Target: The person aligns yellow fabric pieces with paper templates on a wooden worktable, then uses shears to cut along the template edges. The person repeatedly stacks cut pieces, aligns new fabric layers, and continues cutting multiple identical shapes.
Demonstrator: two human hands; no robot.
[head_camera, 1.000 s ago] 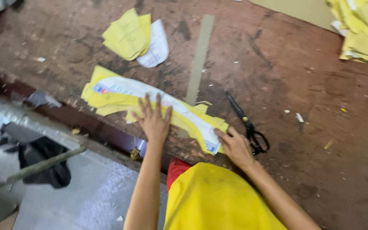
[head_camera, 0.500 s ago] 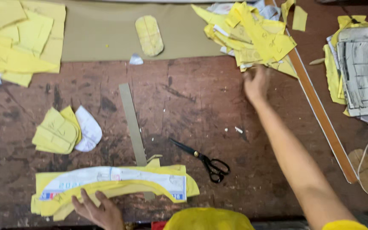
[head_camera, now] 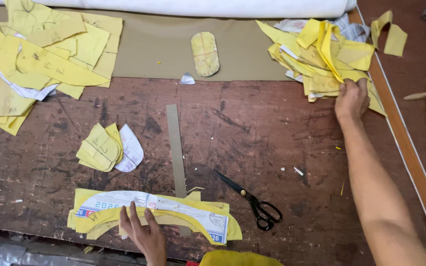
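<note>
My left hand [head_camera: 143, 231] lies flat, fingers spread, on a stack of curved yellow and white paper patterns [head_camera: 168, 212] at the near edge of the brown worktable [head_camera: 252, 128]. My right hand [head_camera: 352, 98] reaches far across to a heap of yellow paper pieces [head_camera: 316, 54] at the back right and grips its lower edge. Black scissors [head_camera: 252, 199] lie shut on the table between the two arms. A long grey strip [head_camera: 176, 148] runs from the middle of the table down under the curved patterns.
A small pile of yellow and white cut pieces [head_camera: 107, 148] sits left of the strip. A big heap of yellow sheets [head_camera: 40, 59] fills the back left. An oval pattern [head_camera: 205, 53] lies on tan card [head_camera: 159, 44]. A wooden strip [head_camera: 405, 143] borders the right side.
My right hand has moved rightward and closed on the edge of the yellow heap. The view has shifted slightly; my left hand stays pressed on the curved patterns.
</note>
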